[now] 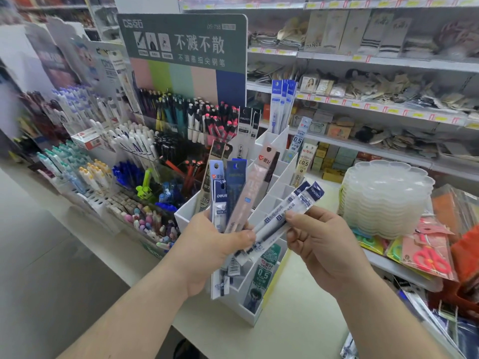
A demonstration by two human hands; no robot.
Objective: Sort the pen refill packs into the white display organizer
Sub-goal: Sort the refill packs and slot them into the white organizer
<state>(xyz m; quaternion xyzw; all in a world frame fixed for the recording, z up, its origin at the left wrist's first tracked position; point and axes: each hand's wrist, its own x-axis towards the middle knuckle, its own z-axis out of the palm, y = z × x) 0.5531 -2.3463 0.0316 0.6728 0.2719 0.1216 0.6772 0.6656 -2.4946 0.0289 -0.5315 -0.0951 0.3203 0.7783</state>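
Several refill packs (228, 200) fan upward from the gripping left hand (212, 252) above the white organizer (272, 203), and could slip as the right hand (321, 244) pinches and draws out two packs (285, 216), their length slanting up-right, headers uppermost.

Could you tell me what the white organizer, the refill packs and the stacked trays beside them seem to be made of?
Organizer: probably rigid white plastic or acrylic; thin flat dividers, smooth faces.
Refill packs: clear glossy plastic film sleeves; contents show through, printed headers.
Trays: translucent frosted plastic; the scalloped rims of the stack show through.
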